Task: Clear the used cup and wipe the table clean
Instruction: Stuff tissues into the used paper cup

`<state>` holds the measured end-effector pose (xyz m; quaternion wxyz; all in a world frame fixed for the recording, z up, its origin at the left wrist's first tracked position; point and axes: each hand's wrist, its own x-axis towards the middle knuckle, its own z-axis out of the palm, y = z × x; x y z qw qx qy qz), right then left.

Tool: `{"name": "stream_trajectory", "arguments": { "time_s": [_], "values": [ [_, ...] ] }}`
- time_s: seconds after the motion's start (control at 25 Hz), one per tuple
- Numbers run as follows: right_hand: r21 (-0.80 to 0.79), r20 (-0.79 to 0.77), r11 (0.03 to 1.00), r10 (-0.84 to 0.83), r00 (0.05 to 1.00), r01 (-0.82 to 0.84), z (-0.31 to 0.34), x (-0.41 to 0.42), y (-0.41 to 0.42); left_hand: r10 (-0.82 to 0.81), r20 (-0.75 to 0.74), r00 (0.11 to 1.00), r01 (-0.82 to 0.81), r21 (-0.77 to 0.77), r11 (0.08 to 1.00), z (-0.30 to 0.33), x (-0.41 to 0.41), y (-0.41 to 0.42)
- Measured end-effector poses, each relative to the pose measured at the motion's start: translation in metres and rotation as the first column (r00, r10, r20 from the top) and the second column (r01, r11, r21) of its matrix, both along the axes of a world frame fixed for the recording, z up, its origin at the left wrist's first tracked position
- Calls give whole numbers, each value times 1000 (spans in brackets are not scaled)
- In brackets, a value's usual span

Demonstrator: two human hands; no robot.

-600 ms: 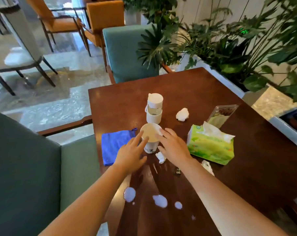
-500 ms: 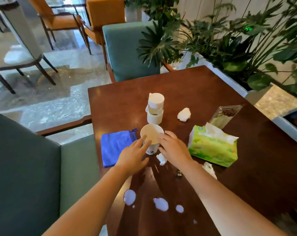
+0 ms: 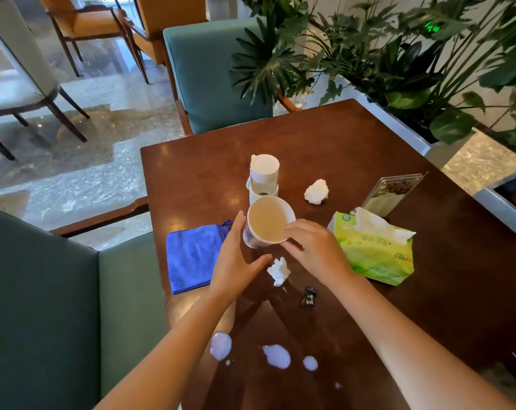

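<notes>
At table centre, both hands, left hand point(image 3: 236, 261) and right hand point(image 3: 316, 250), fingers clasping, have lifted the cup point(image 3: 267, 223) (spills at 6 o'clock remain).

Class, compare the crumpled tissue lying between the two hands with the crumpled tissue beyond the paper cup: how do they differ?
The near tissue looks smaller and flatter; the far tissue is a fuller, rounder wad. The near tissue lies between the left hand and right hand, just below the paper cup; the far tissue sits alone on open table, untouched. Both are white, crumpled and resting on the wood.
</notes>
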<state>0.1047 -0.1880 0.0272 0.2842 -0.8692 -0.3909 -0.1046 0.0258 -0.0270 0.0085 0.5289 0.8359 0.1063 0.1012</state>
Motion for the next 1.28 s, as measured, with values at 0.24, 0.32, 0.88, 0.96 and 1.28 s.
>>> {"name": "stream_trajectory", "arguments": {
  "time_s": [0.24, 0.32, 0.88, 0.96, 1.28],
  "values": [
    [117, -102, 993, -6, 995, 18, 13, -30, -27, -49, 80, 996, 61, -160, 985, 4, -16, -16],
    [154, -140, 988, -9, 990, 30, 13, -39, -35, -63, 28, 998, 67, -216, 974, -2, -24, -26],
    [-438, -384, 814, -554, 739, 383, -95, -43, -154, 22, -84, 996, -35, -167, 985, -9, -72, -52],
    [-461, -340, 819, -520, 784, 343, -99, -39, -147, 45, -82, 996, -57, -149, 987, -9, -75, -51],
    [221, -473, 880, -282, 835, 422, -23, -51, -93, 77, -58, 995, -81, -79, 994, -2, -84, -53]
  ]
}}
